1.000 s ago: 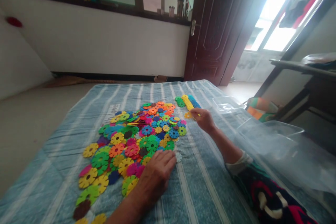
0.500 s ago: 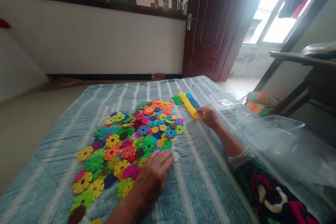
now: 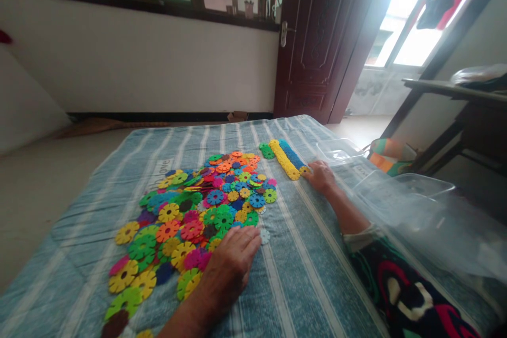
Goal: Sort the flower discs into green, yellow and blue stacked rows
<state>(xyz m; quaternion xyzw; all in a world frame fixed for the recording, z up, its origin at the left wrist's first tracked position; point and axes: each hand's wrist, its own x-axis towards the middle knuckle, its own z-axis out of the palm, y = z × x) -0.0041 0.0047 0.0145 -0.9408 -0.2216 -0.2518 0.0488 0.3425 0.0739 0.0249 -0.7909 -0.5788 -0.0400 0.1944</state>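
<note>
A pile of flower-shaped plastic discs [image 3: 190,229] in many colours lies on the bed. My left hand [image 3: 237,256] rests palm down at the pile's near right edge, fingers stretched out, beside a pale disc [image 3: 264,236]. Beyond it, my right hand [image 3: 321,176] pinches a yellow disc [image 3: 304,170] at the near end of a row of overlapping blue discs [image 3: 291,155]. Alongside runs a row of yellow discs [image 3: 284,160], and left of that a short row of green discs [image 3: 266,151]. My right fingertips are partly hidden.
Clear plastic boxes [image 3: 340,150] stand along the right side of the striped bed cover [image 3: 293,253]. A dark table [image 3: 455,87] is at the right, with a door [image 3: 312,37] and a white wall [image 3: 170,68] behind.
My right hand has shifted slightly right and nearer, and the yellow disc at its fingertips now shows at the blue row's end. My left hand has stayed in place.
</note>
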